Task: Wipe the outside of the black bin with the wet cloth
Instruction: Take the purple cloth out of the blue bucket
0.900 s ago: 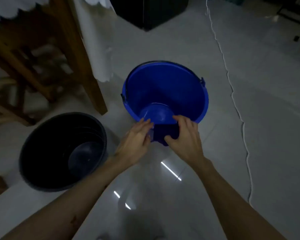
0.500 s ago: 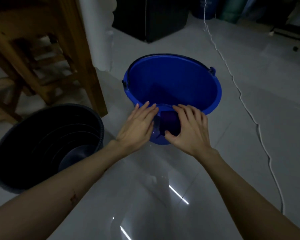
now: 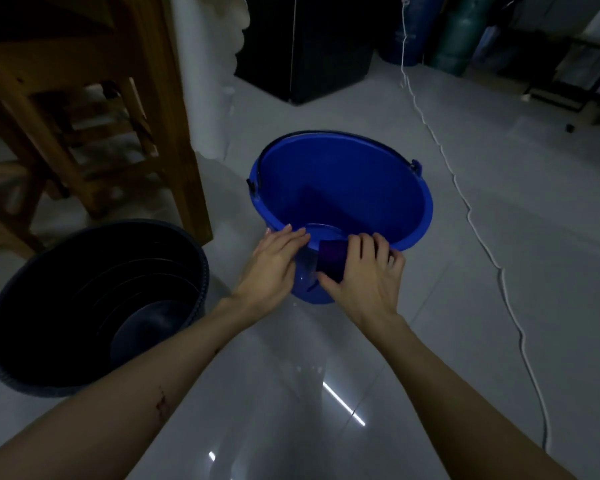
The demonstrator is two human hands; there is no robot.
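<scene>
Over the near rim of the blue bucket (image 3: 343, 188), both hands meet. The right hand (image 3: 368, 275) pinches a dark folded cloth (image 3: 332, 259) between thumb and curled fingers, against the bucket's outer wall. The left hand (image 3: 274, 265) lies with straight fingers on the rim, touching the bucket beside the cloth. Left of the bucket, well apart from both hands, stands the black bin (image 3: 94, 306) on the floor (image 3: 499, 254).

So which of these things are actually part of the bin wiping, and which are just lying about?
Part of the job:
black bin
cloth, gripped by the right hand
left hand, on the blue bucket

Lying about:
wooden furniture
white cord
dark cabinet
</scene>
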